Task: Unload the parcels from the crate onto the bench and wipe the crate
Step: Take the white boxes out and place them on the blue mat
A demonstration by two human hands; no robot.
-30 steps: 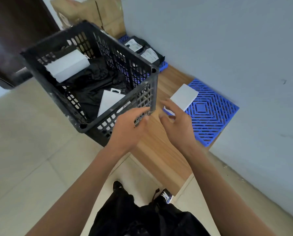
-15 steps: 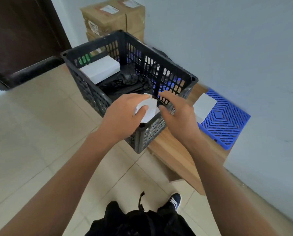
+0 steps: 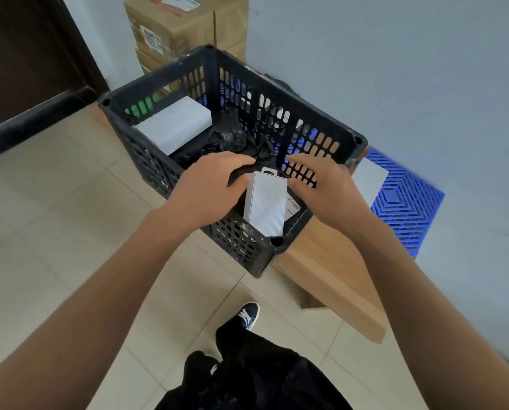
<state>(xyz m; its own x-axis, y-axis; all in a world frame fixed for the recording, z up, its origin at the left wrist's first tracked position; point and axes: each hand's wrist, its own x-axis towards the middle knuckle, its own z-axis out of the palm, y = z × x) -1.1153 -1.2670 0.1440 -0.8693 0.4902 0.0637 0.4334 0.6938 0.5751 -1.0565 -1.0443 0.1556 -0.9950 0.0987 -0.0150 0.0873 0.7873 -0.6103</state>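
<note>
- Small white box [image 3: 265, 202]: stands upright in the near corner of the crate [image 3: 321, 125], a hang-tab at its top. I judge it the parcel now being taken out.
- Left hand [image 3: 209, 187]: my fingers curl against the left side of the small white box and over something black just beside it; the fingertips are hidden, so I cannot tell exactly how much they grip, but the hand holds the box.
- Right hand [image 3: 321, 187]: hovers over the crate just right of the box, fingers apart and relaxed, touching nothing that I can see.
- Labelled dark parcel [image 3: 293, 207]: lies under the small white box; only a strip with a printed label shows.
- Black bags [image 3: 238, 140]: crumpled plastic packages in the middle of the crate.
- Large white box [image 3: 175, 125]: leans in the far left corner of the crate, untouched.
- Counter [image 3: 330, 261]: low wooden surface bearing one end of the crate; the other end overhangs the tiled floor [image 3: 55, 217].
- Flat white parcel [image 3: 370, 179]: already unloaded, resting partly on a blue grid mat [image 3: 407, 208] at the wall end of the counter.
- Progress, as I judge it: one parcel out, at least four left inside; wiping not yet begun, and no cloth is visible.
- Cardboard cartons [image 3: 176, 28]: stacked against the wall beyond the crate.
</note>
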